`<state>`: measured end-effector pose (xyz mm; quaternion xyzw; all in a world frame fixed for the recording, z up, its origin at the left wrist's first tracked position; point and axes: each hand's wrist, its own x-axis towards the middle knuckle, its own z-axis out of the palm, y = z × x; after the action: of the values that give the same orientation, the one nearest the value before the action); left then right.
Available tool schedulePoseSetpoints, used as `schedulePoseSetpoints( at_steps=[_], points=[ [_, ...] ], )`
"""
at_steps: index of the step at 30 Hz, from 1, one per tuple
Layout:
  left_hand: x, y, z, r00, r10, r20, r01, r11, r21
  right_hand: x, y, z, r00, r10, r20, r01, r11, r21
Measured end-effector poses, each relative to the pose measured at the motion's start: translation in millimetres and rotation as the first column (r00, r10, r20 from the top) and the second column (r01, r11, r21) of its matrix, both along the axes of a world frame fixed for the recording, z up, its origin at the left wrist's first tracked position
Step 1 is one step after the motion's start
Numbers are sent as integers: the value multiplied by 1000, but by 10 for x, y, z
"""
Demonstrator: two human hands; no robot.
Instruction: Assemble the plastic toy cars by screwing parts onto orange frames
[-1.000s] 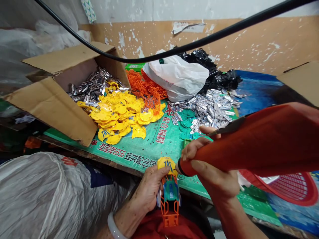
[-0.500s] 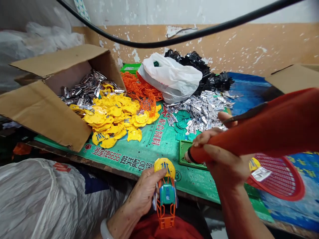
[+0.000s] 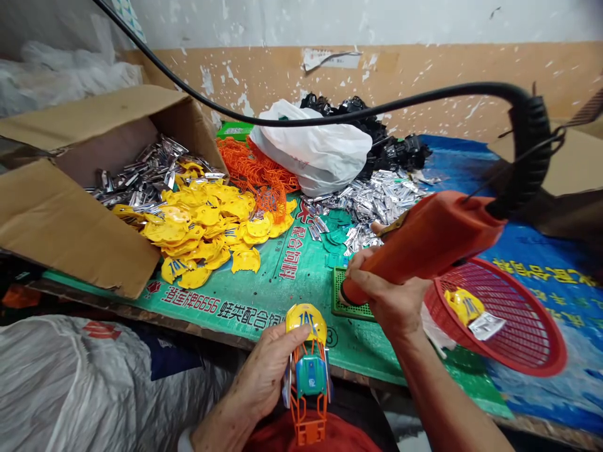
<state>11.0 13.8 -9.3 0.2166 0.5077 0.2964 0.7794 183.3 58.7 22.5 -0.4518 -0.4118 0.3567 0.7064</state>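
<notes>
"Two hands on my feed. What's the nearer one doing?"

"The left hand [image 3: 264, 370] pinches one assembly [image 3: 311, 376] low at the table's front edge, thumb pressed on top; its fingers underneath are mostly hidden from me. I count one yellow shell [image 3: 306, 319], one green panel [image 3: 311, 375] and one orange frame [image 3: 309, 432] in it."

"And the right hand [image 3: 389, 298]?"

"Wrapped firmly around one red tool [image 3: 419, 242], nose angled down at one green tray [image 3: 362, 313]. Whether nose and tray touch, I can't tell."

"Anything beside it?"

"One red basket [image 3: 532, 363] at right, with one yellow part [image 3: 464, 304] and one silver part [image 3: 487, 326] showing inside."

"Farther back?"

"One yellow heap [image 3: 202, 220] spilling out of one open carton [image 3: 108, 251], too many to count. Then a few green pieces [image 3: 336, 232], one silver heap [image 3: 386, 194], one orange heap [image 3: 257, 169], one white bag [image 3: 313, 147] and, near the wall, one black heap [image 3: 400, 150]."
</notes>
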Motion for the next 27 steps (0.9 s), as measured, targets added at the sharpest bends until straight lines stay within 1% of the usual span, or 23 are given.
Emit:
schedulePoseSetpoints(
  at_steps=[4,10,16,19,22,24,27],
  points=[
    [-1,-9,12,1000,-19,2,19,1000,2,8,22,-40,1000,7,25,-7,1000,4],
    [-8,-16,36,996,-61,59,61,998,7,-19,35,-46,993,-39,114,36,999,34],
    [-25,-21,45,994,-80,73,81,997,-12,-51,-7,25,994,-17,107,12,999,44],
    [-39,-36,62,989,-98,109,99,995,4,-41,-3,21,995,-9,100,5,999,39],
    [-72,-59,55,987,-109,114,105,994,35,-4,28,28,997,-13,72,11,1000,21],
    [-103,-77,40,986,-112,121,106,993,56,26,41,82,999,-17,39,15,1000,27],
    [-143,-98,16,985,-85,152,76,995,64,46,-2,258,999,-33,-32,36,997,71]
  ],
)
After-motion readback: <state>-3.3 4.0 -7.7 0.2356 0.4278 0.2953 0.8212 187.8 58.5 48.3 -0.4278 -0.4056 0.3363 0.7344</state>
